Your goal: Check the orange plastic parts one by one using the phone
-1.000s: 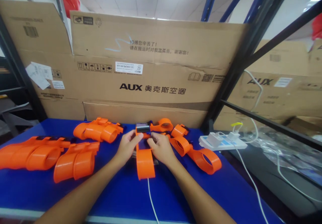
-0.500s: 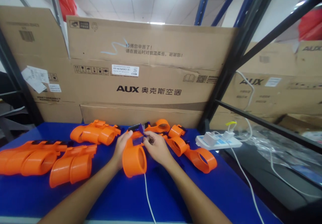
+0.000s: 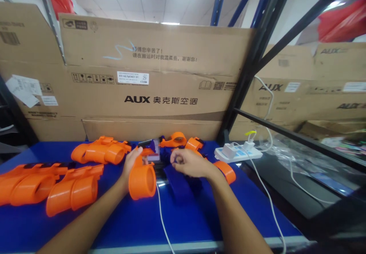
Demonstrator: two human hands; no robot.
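Note:
My left hand is wrapped round an orange tape dispenser, its round hub facing me. A dark strip shows at the dispenser's upper end, by my thumb. To the right, my right hand is closed with its fingertips pinched together; what sits between them, if anything, is too small to make out. Below those fingers lie dark blue parts, partly covered by the hand. A phone-like screen stands behind the held dispenser, and a white cable runs from near it towards me.
Several more orange tape dispensers lie in groups on the left of the blue table, with others at the back and right. A white power strip carries plugs by the black rack post. Cardboard stands behind.
My right hand has drawn away from the dispenser to the right, over the dark blue parts. My left hand still holds the dispenser. The view has shifted slightly to the right.

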